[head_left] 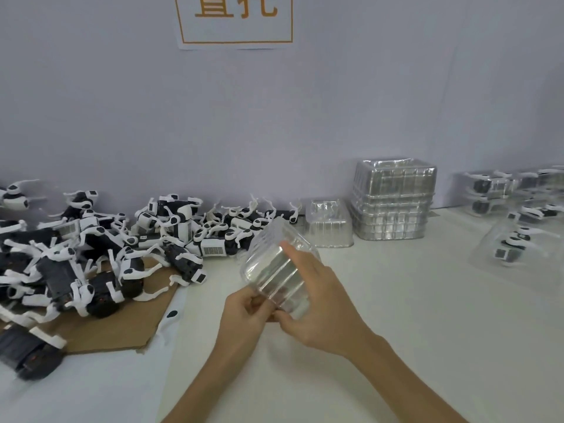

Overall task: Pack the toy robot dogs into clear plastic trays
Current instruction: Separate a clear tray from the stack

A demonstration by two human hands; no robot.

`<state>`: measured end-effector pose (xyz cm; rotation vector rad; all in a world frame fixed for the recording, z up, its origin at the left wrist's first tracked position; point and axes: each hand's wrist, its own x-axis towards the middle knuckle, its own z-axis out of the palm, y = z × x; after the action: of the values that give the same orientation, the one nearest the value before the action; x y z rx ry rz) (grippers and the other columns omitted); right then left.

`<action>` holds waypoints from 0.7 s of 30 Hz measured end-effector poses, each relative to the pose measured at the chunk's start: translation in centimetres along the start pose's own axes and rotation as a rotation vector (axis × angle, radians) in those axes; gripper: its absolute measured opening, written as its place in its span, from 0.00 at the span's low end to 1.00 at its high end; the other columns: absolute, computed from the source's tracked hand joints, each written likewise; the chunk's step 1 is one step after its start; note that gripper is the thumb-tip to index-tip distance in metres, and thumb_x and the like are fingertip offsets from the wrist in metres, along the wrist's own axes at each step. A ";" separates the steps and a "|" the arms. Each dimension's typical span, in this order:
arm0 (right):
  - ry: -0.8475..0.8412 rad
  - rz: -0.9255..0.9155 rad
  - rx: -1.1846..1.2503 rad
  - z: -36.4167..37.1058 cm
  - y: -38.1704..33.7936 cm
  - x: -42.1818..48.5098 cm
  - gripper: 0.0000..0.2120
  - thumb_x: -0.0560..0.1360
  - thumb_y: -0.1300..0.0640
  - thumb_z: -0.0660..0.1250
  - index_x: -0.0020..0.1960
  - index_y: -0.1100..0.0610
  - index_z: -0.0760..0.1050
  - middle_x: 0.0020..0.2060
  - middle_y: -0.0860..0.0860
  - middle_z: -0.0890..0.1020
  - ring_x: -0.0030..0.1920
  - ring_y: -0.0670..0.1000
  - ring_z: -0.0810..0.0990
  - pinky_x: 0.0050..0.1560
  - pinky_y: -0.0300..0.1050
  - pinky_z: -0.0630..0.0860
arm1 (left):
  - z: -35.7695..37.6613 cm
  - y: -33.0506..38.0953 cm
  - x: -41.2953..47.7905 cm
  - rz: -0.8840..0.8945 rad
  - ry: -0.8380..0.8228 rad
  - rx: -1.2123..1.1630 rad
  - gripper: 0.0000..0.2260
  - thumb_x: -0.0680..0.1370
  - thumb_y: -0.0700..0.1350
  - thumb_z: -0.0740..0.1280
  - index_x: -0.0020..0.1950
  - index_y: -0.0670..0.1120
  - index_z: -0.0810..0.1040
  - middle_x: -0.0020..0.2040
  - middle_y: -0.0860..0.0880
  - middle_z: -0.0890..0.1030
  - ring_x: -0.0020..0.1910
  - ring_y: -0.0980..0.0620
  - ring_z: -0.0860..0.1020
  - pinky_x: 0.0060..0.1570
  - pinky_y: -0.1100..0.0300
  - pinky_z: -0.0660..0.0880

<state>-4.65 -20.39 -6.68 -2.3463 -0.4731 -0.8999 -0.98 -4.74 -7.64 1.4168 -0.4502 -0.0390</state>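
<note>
Pinching the near corner of a clear plastic tray (274,264), the fingers (254,302) of the left hand (244,312) curl tight on its rim. The right hand (317,300) lays its fingers flat along the ribbed side with the thumb tucked beneath, so the tray hangs tilted above the table (396,300). It looks feather-light, thin-walled and slick, likely to buckle if squeezed mid-wall; the stiffer rim and corners seem the safest hold. Whether it is one tray or several nested, I cannot tell. To its left sprawls the heap of toy robot dogs (122,248) on a cardboard sheet (122,328), thin white legs tangled, probably best lifted by the body. Behind stands a stack of empty trays (393,203); packed trays (515,242) lie far right
</note>
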 end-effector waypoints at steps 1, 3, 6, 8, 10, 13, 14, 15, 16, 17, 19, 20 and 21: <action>-0.008 0.025 0.037 -0.4 0.2 -0.2 0.48 0.68 0.46 0.75 0.81 0.43 0.52 0.70 0.38 0.68 0.67 0.42 0.71 0.66 0.45 0.71 | 0.1 0.4 0.0 0.024 -0.032 -0.003 0.11 0.77 0.26 0.66 0.45 0.40 0.83 0.39 0.41 0.86 0.41 0.46 0.86 0.40 0.59 0.81; 0.021 0.048 0.117 -0.9 0.7 -0.9 0.49 0.69 0.47 0.76 0.81 0.42 0.50 0.68 0.36 0.69 0.66 0.44 0.74 0.63 0.41 0.74 | 0.5 1.1 0.0 0.059 -0.109 -0.002 0.15 0.77 0.25 0.65 0.43 0.43 0.84 0.40 0.42 0.86 0.44 0.45 0.86 0.43 0.58 0.81; 0.126 0.064 0.213 -1.1 1.0 -0.8 0.49 0.68 0.48 0.78 0.80 0.43 0.53 0.65 0.37 0.72 0.64 0.46 0.77 0.57 0.38 0.78 | 1.5 1.8 -0.5 0.076 -0.179 -0.035 0.14 0.79 0.27 0.63 0.48 0.42 0.84 0.43 0.43 0.87 0.46 0.44 0.86 0.42 0.58 0.82; 0.144 0.069 0.246 -1.1 0.8 -0.6 0.48 0.67 0.50 0.79 0.79 0.43 0.55 0.65 0.39 0.73 0.63 0.46 0.77 0.57 0.35 0.76 | 1.7 2.1 -0.8 0.099 -0.174 -0.048 0.14 0.80 0.27 0.62 0.51 0.42 0.83 0.46 0.42 0.87 0.45 0.43 0.86 0.42 0.57 0.82; 0.132 0.057 0.249 -1.1 0.7 -0.6 0.48 0.67 0.51 0.80 0.80 0.46 0.57 0.64 0.40 0.74 0.64 0.46 0.77 0.59 0.32 0.73 | 1.5 2.1 -1.1 0.113 -0.151 -0.049 0.14 0.80 0.27 0.61 0.51 0.42 0.83 0.46 0.41 0.86 0.45 0.41 0.86 0.42 0.55 0.83; 0.112 0.045 0.255 -1.3 0.6 -0.6 0.48 0.67 0.52 0.80 0.80 0.48 0.58 0.65 0.41 0.74 0.65 0.48 0.76 0.61 0.33 0.71 | 1.5 1.9 -1.3 0.108 -0.122 -0.015 0.14 0.80 0.26 0.61 0.50 0.41 0.83 0.44 0.42 0.86 0.44 0.42 0.86 0.41 0.56 0.82; 0.113 0.040 0.254 -1.3 0.7 -0.6 0.47 0.67 0.53 0.79 0.80 0.48 0.58 0.65 0.41 0.74 0.65 0.48 0.77 0.61 0.33 0.71 | 1.6 1.8 -1.3 0.109 -0.107 0.002 0.15 0.80 0.26 0.61 0.49 0.42 0.82 0.43 0.44 0.86 0.44 0.44 0.86 0.41 0.57 0.82; 0.117 0.033 0.249 -1.3 0.7 -0.6 0.47 0.66 0.54 0.79 0.80 0.48 0.58 0.65 0.42 0.75 0.65 0.48 0.77 0.61 0.34 0.72 | 1.8 1.7 -1.4 0.112 -0.094 0.013 0.16 0.79 0.25 0.61 0.48 0.42 0.82 0.42 0.45 0.86 0.43 0.45 0.86 0.40 0.58 0.82; 0.121 0.025 0.239 -1.3 0.7 -0.7 0.48 0.65 0.54 0.79 0.80 0.49 0.59 0.64 0.42 0.75 0.64 0.48 0.77 0.61 0.35 0.73 | 1.9 1.7 -1.5 0.114 -0.086 0.019 0.16 0.79 0.25 0.61 0.47 0.43 0.82 0.41 0.45 0.86 0.43 0.45 0.86 0.40 0.58 0.82; 0.128 0.017 0.218 -1.4 0.7 -0.7 0.48 0.65 0.54 0.79 0.79 0.49 0.59 0.64 0.43 0.75 0.64 0.48 0.77 0.61 0.36 0.74 | 2.0 1.6 -1.5 0.115 -0.078 0.022 0.17 0.79 0.24 0.61 0.45 0.43 0.82 0.41 0.44 0.86 0.42 0.44 0.86 0.40 0.58 0.82; 0.158 0.004 0.159 -1.4 0.7 -0.6 0.50 0.63 0.52 0.80 0.79 0.48 0.59 0.63 0.43 0.76 0.62 0.46 0.78 0.59 0.37 0.76 | 2.1 1.4 -1.5 0.126 -0.056 0.030 0.19 0.78 0.24 0.61 0.41 0.46 0.82 0.39 0.43 0.85 0.41 0.42 0.85 0.40 0.58 0.82; 0.174 0.000 0.133 -1.5 0.7 -0.5 0.51 0.62 0.51 0.81 0.79 0.48 0.60 0.62 0.43 0.76 0.60 0.45 0.79 0.58 0.37 0.76 | 2.2 1.4 -1.5 0.136 -0.047 0.036 0.20 0.78 0.24 0.62 0.39 0.47 0.82 0.37 0.43 0.85 0.40 0.41 0.85 0.39 0.58 0.82; 0.190 -0.004 0.115 -1.5 0.7 -0.5 0.51 0.61 0.49 0.81 0.79 0.47 0.60 0.62 0.43 0.76 0.59 0.44 0.79 0.57 0.36 0.76 | 2.2 1.5 -1.5 0.148 -0.046 0.042 0.20 0.78 0.24 0.62 0.38 0.47 0.81 0.37 0.42 0.84 0.40 0.41 0.85 0.39 0.59 0.81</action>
<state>-5.37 -21.89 -6.37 -2.1327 -0.4394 -1.0574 -3.47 -6.15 -6.50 1.4229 -0.5958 0.0583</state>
